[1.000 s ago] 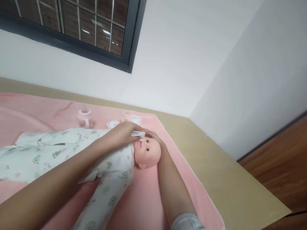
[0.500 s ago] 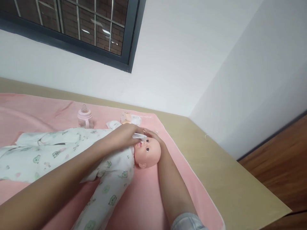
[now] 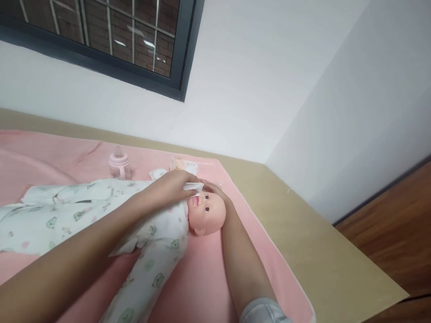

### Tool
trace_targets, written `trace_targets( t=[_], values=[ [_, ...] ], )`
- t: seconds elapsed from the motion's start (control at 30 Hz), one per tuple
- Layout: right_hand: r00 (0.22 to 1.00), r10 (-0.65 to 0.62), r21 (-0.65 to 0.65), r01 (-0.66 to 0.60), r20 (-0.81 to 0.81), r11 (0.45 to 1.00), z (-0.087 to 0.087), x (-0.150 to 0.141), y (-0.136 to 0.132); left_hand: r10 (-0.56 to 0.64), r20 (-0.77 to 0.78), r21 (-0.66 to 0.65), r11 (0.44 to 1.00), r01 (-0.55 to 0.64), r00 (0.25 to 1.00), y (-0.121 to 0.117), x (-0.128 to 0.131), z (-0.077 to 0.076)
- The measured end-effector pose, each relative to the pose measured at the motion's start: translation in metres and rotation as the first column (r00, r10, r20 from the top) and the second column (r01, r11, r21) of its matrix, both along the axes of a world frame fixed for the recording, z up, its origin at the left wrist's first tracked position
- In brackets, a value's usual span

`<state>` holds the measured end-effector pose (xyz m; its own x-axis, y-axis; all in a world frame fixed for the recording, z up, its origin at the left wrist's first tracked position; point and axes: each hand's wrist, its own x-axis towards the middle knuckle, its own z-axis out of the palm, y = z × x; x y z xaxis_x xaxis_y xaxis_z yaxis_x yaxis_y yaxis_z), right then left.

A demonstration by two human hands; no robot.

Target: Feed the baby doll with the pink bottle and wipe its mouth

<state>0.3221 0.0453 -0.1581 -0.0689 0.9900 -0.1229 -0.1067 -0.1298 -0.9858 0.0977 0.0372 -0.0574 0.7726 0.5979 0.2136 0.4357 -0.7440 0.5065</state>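
A baby doll in a white sleepsuit with green prints lies on its back on a pink blanket, head to the right. My left hand is closed on a folded white wipe held against the far cheek of the doll's face. My right hand rests over the far side of the doll's head, fingers curved along it and partly hidden behind the head.
A small pink baby bottle stands on the blanket beyond the doll. A crumpled white cloth and a small packet lie near the blanket's far corner. The blanket covers a tan tabletop against a white wall, under a dark-framed window.
The left hand with the wipe has shifted slightly across the doll's face and back. The right hand and the doll have stayed put.
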Motion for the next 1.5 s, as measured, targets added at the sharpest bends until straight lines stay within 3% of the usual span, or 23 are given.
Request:
trace_targets(
  t=[0.3,0.6,1.33,1.5],
  values=[
    [0.984,0.053,-0.008,-0.056,-0.169,0.998,-0.007,0.005,0.004,-0.049,-0.086,-0.010,0.999,0.048,0.995,0.002,-0.008,0.004],
    [0.982,0.049,0.002,-0.049,-0.180,0.999,-0.008,0.006,0.005,-0.110,-0.104,-0.036,0.994,0.106,0.988,0.000,-0.005,-0.001],
    [0.982,0.030,-0.041,-0.039,-0.185,0.998,-0.014,0.011,0.014,0.008,-0.038,0.061,0.998,-0.006,0.999,0.009,-0.001,-0.007],
    [0.977,0.078,-0.052,-0.090,-0.197,0.995,-0.017,0.015,0.019,0.021,-0.026,0.041,0.999,-0.020,0.999,0.005,0.002,-0.006]
  ],
)
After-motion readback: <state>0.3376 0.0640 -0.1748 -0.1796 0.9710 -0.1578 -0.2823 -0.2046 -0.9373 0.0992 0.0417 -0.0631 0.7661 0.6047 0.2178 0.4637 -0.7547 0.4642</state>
